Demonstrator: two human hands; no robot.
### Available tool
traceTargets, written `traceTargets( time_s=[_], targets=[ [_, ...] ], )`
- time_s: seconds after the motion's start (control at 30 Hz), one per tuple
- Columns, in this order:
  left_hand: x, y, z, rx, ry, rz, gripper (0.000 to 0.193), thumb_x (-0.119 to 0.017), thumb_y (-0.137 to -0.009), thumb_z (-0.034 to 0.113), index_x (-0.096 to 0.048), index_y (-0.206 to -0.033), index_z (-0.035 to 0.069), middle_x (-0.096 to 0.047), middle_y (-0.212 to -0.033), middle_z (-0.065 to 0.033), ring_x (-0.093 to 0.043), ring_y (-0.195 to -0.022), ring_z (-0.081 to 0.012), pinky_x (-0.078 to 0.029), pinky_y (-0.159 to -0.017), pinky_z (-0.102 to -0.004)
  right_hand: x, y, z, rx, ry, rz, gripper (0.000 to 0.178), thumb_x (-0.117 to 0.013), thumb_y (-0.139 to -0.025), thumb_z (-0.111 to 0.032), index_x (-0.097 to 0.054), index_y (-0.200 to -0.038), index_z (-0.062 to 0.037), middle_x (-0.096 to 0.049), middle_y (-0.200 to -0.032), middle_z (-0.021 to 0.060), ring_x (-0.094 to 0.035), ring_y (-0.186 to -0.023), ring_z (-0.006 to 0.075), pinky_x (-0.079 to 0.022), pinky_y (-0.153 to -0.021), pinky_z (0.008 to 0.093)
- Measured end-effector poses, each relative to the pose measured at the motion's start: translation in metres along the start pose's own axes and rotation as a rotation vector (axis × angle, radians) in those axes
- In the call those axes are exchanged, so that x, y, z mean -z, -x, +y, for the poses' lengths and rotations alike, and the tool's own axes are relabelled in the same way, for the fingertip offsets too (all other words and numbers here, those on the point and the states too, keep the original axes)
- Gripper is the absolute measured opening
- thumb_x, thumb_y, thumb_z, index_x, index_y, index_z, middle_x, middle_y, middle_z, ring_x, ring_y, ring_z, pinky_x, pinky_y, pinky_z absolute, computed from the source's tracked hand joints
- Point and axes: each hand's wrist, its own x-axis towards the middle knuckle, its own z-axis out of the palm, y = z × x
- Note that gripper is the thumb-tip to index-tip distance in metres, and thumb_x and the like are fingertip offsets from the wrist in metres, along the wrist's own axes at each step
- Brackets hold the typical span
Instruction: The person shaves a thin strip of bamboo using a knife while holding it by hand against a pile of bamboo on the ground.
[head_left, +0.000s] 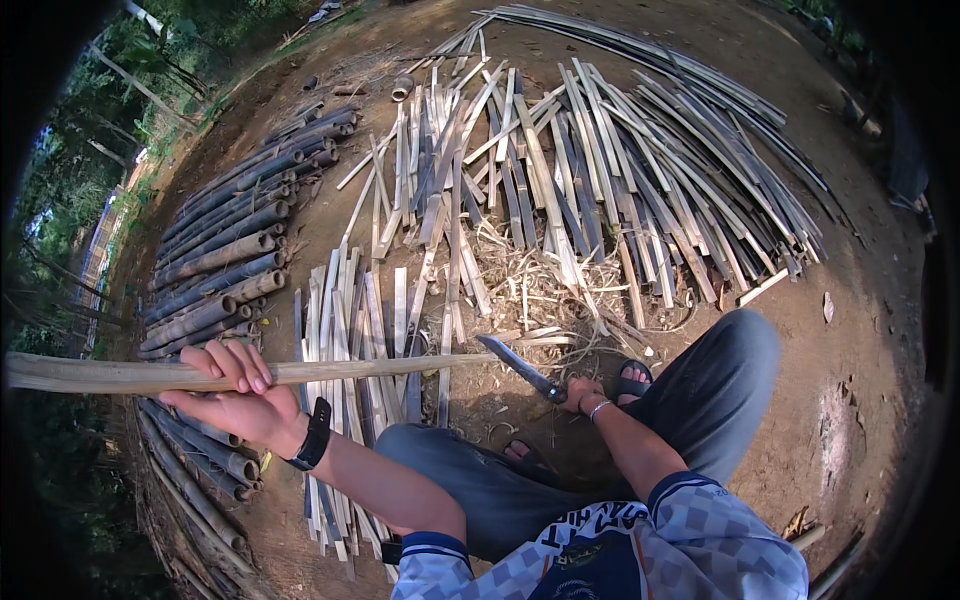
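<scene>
My left hand [240,400] is closed around a long, pale bamboo strip [370,368], held level with one end reaching past the left side of the view. A dark watch sits on that wrist. In my right hand [580,393] is a knife [522,368] with a long dark blade, pointing up and to the left. The blade's tip lies close to the strip's right end; whether they touch I cannot tell. Below them, curly bamboo shavings [530,285] litter the ground beyond my sandalled feet [633,380].
Split bamboo strips [690,190] lie in a large fanned heap ahead, with a smaller bundle [340,310] nearer on the left. Dark bamboo poles [215,245] are stacked at the left. Bare brown soil [860,330] stretches to the right.
</scene>
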Motion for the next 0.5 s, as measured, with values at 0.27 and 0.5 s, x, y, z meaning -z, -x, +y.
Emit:
traceTargets(
  time_s=[0.27,0.5],
  targets=[
    [-0.010,0.000,-0.002,-0.026,-0.057,0.023,0.050,-0.027,-0.098,0.055,-0.037,-0.076,0.012,-0.033,-0.056,0.0000,-0.032,-0.043,-0.0082,-0.030,-0.038,-0.0180,-0.073,-0.036,0.010,0.050,0.076,0.280,0.044,-0.054,-0.086,-0.031,-0.053,-0.120,-0.0028,-0.061,-0.108,0.0153,-0.062,-0.100,0.0312,-0.051,-0.085,0.0433],
    [-0.002,0.001,0.016,-0.131,-0.103,0.008,0.051,-0.028,-0.099,0.052,-0.048,-0.108,0.005,-0.048,-0.085,-0.0086,-0.048,-0.062,-0.0122,-0.042,-0.048,-0.0188,0.038,0.029,-0.066,0.026,-0.305,0.125,0.056,-0.057,-0.078,-0.046,-0.063,-0.098,0.0065,-0.066,-0.091,0.0243,-0.068,-0.085,0.0264,-0.053,-0.079,0.0379]
  ],
)
